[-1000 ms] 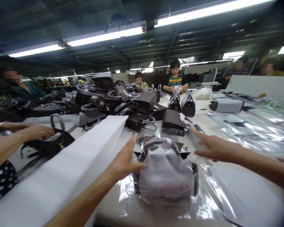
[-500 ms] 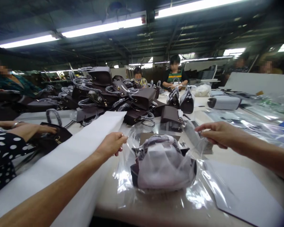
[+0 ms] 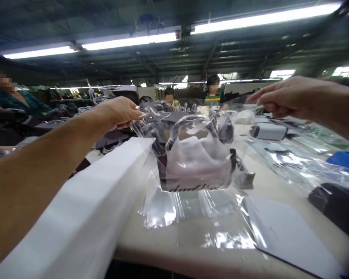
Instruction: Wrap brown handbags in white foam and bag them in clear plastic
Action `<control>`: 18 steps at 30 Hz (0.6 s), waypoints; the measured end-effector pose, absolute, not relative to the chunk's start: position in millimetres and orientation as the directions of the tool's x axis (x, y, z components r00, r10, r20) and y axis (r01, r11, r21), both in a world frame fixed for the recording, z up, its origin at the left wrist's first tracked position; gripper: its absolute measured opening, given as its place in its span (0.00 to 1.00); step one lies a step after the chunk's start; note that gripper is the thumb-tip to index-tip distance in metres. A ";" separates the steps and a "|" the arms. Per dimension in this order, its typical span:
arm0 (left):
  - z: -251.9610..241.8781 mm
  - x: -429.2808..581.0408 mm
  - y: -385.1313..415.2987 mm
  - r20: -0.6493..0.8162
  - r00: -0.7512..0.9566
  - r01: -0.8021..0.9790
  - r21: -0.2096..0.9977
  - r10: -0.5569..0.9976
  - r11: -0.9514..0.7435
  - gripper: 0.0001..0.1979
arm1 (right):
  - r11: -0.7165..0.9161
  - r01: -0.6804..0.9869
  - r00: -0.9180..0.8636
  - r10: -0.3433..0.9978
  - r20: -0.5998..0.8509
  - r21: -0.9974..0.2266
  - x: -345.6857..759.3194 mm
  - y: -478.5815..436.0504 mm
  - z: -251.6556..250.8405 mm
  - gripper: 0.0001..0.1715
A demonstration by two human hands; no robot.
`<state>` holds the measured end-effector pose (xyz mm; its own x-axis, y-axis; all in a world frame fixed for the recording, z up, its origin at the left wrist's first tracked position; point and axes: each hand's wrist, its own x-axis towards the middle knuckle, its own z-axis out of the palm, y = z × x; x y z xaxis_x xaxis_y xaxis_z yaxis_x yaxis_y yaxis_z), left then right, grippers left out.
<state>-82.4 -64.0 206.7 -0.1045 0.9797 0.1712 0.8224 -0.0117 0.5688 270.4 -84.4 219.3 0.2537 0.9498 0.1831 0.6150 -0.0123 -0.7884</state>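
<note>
A dark handbag (image 3: 162, 172) with a white wrap (image 3: 197, 159) over its front and film-wrapped handles (image 3: 174, 130) sits inside a clear plastic bag (image 3: 151, 126), with dark lettering along the bottom. Raised at the upper left, my left hand (image 3: 123, 111) pinches one side of the plastic bag's mouth. My right hand (image 3: 285, 99) is up on the opposite side, fingers closed at the bag's other edge, where the thin film is hard to see. The handbag hangs between them, upright; whether its base touches the table is unclear.
White foam sheeting (image 3: 75, 209) runs along the left. Clear plastic bags (image 3: 189, 209) and a pale flat sheet (image 3: 291, 232) lie on the table (image 3: 163, 248). Handbags are piled behind. More plastic (image 3: 291, 159) and a dark object (image 3: 337, 209) are at right. Co-workers stand around.
Both hands have risen, lifting the plastic bag's mouth and the handbag up and away from me. The handbag's lower edge with lettering now shows. A dark object has appeared at right.
</note>
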 end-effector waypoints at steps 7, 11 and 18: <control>235.0 -87.0 -47.5 0.284 -0.005 0.952 0.293 0.959 -0.082 0.11 | 0.002 0.665 0.282 0.925 0.254 -0.747 269.6 -68.9 241.0 0.23; 236.5 -80.7 -48.5 0.335 0.136 0.966 0.162 0.932 -0.199 0.11 | -0.012 0.712 0.239 0.944 0.226 -0.702 260.1 -74.1 237.2 0.21; 203.9 -66.7 -34.6 0.343 0.287 0.945 0.053 0.895 -0.323 0.07 | -0.114 0.775 0.179 0.983 0.043 -0.622 262.2 -88.8 225.3 0.20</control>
